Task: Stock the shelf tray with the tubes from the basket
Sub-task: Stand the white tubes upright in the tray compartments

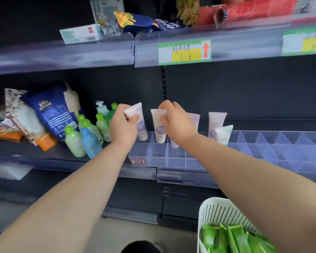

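A clear divided shelf tray [173,158] lies on the middle shelf. Several pale tubes with purple print stand cap-down in its back row. My left hand [123,126] grips the top of the leftmost tube [141,125], which leans left. My right hand [175,121] pinches the top of the tube beside it [159,128], upright in its slot. Further right stand another purple tube [216,123] and a shorter greenish one [224,134]. A white slotted basket [219,210] at the lower right holds several green tubes [235,238].
Small green and blue bottles [84,137] crowd the shelf left of the tray, with a blue pouch [53,112] and packets behind. The upper shelf edge [184,52] carries price labels. The tray's right-hand compartments [281,148] hold nothing.
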`<action>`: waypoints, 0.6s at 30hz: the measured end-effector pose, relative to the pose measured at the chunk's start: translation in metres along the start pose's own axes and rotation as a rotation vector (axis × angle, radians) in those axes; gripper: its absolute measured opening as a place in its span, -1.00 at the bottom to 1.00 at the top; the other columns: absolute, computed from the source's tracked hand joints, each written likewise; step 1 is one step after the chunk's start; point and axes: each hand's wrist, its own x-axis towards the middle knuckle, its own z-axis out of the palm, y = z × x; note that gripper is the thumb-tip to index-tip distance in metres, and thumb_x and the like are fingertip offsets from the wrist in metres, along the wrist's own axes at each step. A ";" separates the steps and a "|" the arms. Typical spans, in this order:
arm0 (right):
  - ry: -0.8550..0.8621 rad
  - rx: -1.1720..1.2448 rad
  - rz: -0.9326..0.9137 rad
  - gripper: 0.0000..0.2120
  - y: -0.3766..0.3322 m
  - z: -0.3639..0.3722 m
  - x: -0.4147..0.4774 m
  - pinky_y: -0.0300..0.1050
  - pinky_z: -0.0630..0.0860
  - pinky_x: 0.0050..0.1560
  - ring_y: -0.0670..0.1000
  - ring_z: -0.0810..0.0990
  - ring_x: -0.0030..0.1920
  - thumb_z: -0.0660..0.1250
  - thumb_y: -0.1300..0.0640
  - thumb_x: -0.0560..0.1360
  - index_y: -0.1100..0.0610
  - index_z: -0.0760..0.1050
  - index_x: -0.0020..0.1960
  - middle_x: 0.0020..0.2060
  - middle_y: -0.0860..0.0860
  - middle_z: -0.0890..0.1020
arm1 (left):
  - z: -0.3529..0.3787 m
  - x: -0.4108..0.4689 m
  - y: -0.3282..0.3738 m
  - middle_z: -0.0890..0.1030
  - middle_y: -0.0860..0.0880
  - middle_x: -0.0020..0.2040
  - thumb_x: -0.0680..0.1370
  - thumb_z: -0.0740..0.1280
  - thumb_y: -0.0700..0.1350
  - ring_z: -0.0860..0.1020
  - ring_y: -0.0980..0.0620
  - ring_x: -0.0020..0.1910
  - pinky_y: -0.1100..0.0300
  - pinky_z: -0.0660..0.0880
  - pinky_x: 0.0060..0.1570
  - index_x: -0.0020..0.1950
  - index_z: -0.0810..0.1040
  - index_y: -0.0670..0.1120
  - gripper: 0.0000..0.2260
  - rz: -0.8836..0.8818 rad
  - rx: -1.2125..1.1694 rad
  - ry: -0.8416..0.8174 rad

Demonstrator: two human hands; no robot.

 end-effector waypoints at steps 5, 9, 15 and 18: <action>-0.091 -0.155 0.023 -0.73 0.008 0.028 0.025 0.01 0.48 -0.22 0.17 0.52 -0.17 0.23 0.31 0.51 0.12 0.34 0.18 0.00 0.10 0.47 | 0.014 0.031 -0.018 0.55 -0.01 -0.17 0.50 0.29 -0.27 0.48 -0.01 -0.21 0.16 0.39 -0.24 -0.04 0.46 -0.01 -0.84 0.063 0.087 -0.120; -0.154 -0.301 0.064 -0.72 0.016 0.044 0.031 -0.09 0.38 -0.28 0.15 0.54 -0.18 0.27 0.28 0.52 0.13 0.34 0.20 0.01 0.11 0.53 | 0.022 0.048 -0.034 0.55 -0.03 -0.09 0.52 0.26 -0.30 0.48 -0.03 -0.15 0.19 0.38 -0.19 0.07 0.50 -0.04 -0.79 0.025 0.205 -0.194; -0.099 -0.504 0.009 -0.60 0.016 0.050 0.031 -0.09 0.34 -0.28 0.12 0.53 0.03 0.27 0.29 0.50 0.11 0.33 0.31 0.08 0.06 0.51 | 0.033 0.060 -0.051 0.55 -0.12 -0.03 0.54 0.17 -0.31 0.47 -0.08 -0.14 0.18 0.38 -0.19 0.09 0.50 -0.05 -0.76 -0.057 0.219 -0.294; -0.069 -0.660 -0.115 -0.56 0.011 0.044 0.028 -0.08 0.30 -0.11 0.10 0.38 0.19 0.28 0.30 0.44 0.12 0.37 0.30 0.10 0.04 0.51 | 0.035 0.059 -0.052 0.54 -0.12 -0.02 0.57 0.13 -0.31 0.47 -0.08 -0.13 0.20 0.36 -0.18 0.05 0.50 -0.03 -0.76 -0.071 0.226 -0.317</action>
